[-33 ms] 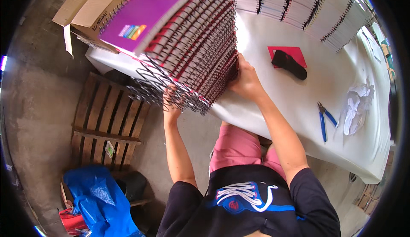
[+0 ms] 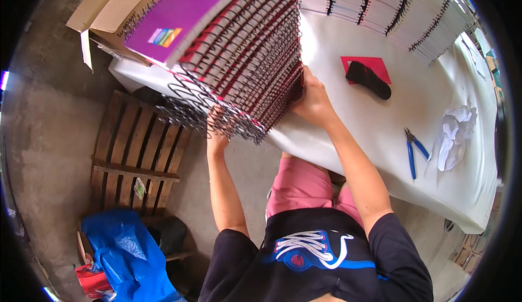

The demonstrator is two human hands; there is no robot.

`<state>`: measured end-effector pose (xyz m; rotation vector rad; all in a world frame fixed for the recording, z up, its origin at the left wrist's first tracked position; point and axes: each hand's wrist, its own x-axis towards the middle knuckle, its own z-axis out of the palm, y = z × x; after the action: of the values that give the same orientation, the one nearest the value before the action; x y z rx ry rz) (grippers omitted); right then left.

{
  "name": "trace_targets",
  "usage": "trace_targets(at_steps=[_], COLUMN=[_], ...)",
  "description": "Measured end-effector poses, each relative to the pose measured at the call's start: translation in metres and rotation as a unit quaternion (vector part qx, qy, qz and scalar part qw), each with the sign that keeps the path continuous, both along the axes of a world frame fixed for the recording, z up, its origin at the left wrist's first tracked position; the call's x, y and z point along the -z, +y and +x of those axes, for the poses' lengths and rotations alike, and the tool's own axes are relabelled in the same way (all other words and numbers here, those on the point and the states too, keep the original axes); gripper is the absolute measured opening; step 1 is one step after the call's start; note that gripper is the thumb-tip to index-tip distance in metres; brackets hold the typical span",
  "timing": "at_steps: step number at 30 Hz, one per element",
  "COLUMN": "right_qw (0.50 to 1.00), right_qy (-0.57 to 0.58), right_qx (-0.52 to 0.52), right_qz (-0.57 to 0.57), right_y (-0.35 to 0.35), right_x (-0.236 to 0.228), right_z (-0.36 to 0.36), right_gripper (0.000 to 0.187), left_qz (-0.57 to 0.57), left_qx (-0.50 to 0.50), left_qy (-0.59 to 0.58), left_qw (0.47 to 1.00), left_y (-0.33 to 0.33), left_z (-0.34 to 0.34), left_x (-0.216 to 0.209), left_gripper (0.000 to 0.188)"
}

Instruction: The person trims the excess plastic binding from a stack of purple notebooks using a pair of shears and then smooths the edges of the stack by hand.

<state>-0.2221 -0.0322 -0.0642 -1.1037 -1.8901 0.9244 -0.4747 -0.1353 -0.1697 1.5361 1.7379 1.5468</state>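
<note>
A tall stack of spiral-bound notebooks [image 2: 244, 57] with black coils stands at the near left edge of the table, its top cover purple and pink. Long loose coil ends [image 2: 187, 103] stick out past the stack's near left side. Among them my left hand [image 2: 218, 121] is closed round some of the coils, its fingers partly covered by the wire. My right hand [image 2: 312, 98] grips the lower right corner of the stack, fingertips hidden behind it.
On the white-covered table [image 2: 353, 133] lie a black object [image 2: 368, 79] on a red card [image 2: 383, 68], blue-handled pliers [image 2: 411, 155] and crumpled clear plastic [image 2: 452, 139]. More bound stacks [image 2: 380, 8] line the back. Left are a cardboard box [image 2: 122, 8], wooden pallet [image 2: 133, 155] and blue plastic sheet [image 2: 128, 253].
The notebook stack and its loose coil ends have shifted very slightly up and to the left. My left hand has moved a little upward with them; my right hand is nearly still.
</note>
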Motion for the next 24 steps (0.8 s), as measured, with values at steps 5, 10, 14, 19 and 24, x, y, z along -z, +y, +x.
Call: trace_targets(at_steps=[5, 10, 14, 19, 24], right_qw=[1.000, 0.976, 0.997, 0.994, 0.998], right_qy=[-0.022, 0.157, 0.058, 0.025, 0.012], right_qx=[0.018, -0.151, -0.044, 0.023, 0.028], right_qz=[-0.003, -0.017, 0.017, 0.105, 0.055], right_y=[-0.008, -0.010, -0.026, -0.026, -0.027], right_x=[0.000, -0.002, 0.003, 0.009, 0.004], right_z=[0.003, 0.021, 0.009, 0.009, 0.008], right_gripper=[0.063, 0.111, 0.131, 0.113, 0.100], left_qz=[-0.104, 0.055, 0.205, 0.152, 0.139], left_qx=[-0.052, -0.027, -0.053, 0.051, 0.087], left_qy=[0.663, 0.094, -0.422, -0.544, -0.546], left_qw=[0.740, 0.994, 0.881, 0.824, 0.822], left_y=[-0.013, -0.013, 0.016, 0.054, 0.055], left_z=[-0.022, -0.006, 0.042, 0.093, 0.091], left_x=[0.008, -0.037, -0.065, -0.077, -0.089], left_gripper=[0.028, 0.022, 0.043, 0.045, 0.047])
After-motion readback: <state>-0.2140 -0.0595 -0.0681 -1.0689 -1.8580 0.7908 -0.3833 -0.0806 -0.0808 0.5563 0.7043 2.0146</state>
